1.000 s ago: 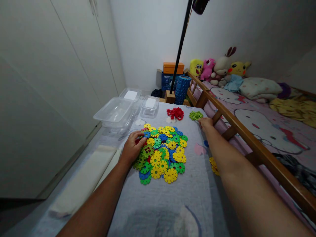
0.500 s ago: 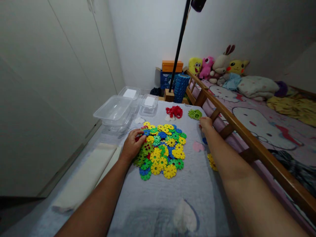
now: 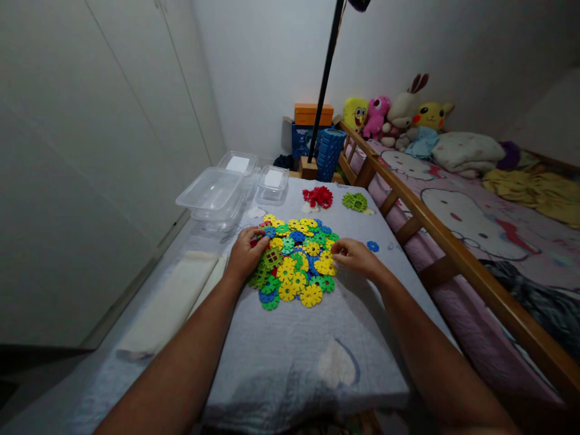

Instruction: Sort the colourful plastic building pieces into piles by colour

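Observation:
A heap of flat plastic snowflake discs (image 3: 296, 260), yellow, green, blue and red, lies in the middle of a grey cloth-covered table (image 3: 290, 356). My left hand (image 3: 247, 254) rests on the heap's left edge with fingers curled over some discs. My right hand (image 3: 356, 255) is at the heap's right edge, fingers bent and touching a yellow disc. Further back lie a small pile of red discs (image 3: 318, 196) and a small pile of light green discs (image 3: 354, 202). A single blue disc (image 3: 372, 246) lies right of my right hand.
Clear plastic tubs (image 3: 212, 196) and a smaller clear tub (image 3: 272, 181) stand at the table's back left. A wooden bed rail (image 3: 435, 232) runs along the right, with plush toys (image 3: 394, 115) beyond. A black pole (image 3: 324, 84) rises behind the table. A white wall is on the left.
My right hand has come back from beside the light green pile to the right edge of the heap. My left hand has stayed on the heap's left side.

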Demonstrator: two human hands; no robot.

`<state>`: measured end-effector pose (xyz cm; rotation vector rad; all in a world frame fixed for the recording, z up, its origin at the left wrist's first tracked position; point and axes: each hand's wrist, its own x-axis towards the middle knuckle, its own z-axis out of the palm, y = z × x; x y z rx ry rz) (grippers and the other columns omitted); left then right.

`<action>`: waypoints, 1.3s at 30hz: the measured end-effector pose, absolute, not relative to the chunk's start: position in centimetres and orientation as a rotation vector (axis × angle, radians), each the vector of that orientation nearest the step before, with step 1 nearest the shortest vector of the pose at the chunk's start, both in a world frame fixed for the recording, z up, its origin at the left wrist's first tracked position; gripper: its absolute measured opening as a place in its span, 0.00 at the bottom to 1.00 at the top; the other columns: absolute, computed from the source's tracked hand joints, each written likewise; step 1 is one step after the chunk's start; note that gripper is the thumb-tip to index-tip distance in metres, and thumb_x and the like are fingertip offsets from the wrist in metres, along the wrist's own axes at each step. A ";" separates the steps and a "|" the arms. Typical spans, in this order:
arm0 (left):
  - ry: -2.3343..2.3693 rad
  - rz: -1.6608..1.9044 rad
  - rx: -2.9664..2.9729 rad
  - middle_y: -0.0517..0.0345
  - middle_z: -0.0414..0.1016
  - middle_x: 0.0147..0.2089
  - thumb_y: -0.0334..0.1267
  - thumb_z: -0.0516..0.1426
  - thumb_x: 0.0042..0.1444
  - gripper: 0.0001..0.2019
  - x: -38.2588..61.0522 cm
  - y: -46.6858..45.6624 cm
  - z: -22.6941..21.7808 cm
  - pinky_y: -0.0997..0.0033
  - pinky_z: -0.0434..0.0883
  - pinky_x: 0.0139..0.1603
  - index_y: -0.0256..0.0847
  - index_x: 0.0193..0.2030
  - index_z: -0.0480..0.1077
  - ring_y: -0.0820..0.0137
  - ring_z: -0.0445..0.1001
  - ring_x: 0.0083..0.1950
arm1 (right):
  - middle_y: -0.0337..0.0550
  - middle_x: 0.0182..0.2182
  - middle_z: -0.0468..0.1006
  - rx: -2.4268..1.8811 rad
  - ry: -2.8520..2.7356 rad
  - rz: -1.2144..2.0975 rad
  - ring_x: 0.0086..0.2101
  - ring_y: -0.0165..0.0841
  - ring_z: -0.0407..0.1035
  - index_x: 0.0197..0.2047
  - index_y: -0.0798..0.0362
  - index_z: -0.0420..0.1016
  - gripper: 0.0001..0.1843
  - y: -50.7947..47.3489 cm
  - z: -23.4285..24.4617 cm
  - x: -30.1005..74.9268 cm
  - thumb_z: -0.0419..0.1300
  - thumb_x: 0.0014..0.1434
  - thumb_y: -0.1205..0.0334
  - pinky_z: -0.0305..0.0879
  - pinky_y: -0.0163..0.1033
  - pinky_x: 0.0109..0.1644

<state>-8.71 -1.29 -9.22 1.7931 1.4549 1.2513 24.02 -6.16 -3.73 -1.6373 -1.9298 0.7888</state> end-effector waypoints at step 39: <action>1.484 1.183 1.851 0.49 0.75 0.57 0.55 0.58 0.56 0.18 -9.2 -1.0 -9.3 0.53 0.67 0.67 0.43 0.44 0.76 0.56 0.73 0.60 | 0.41 0.29 0.77 -1.829 -1.348 0.579 0.30 0.36 0.70 0.33 0.51 0.76 0.11 -15.0 -5.8 33.0 0.59 0.51 0.53 0.64 0.39 0.34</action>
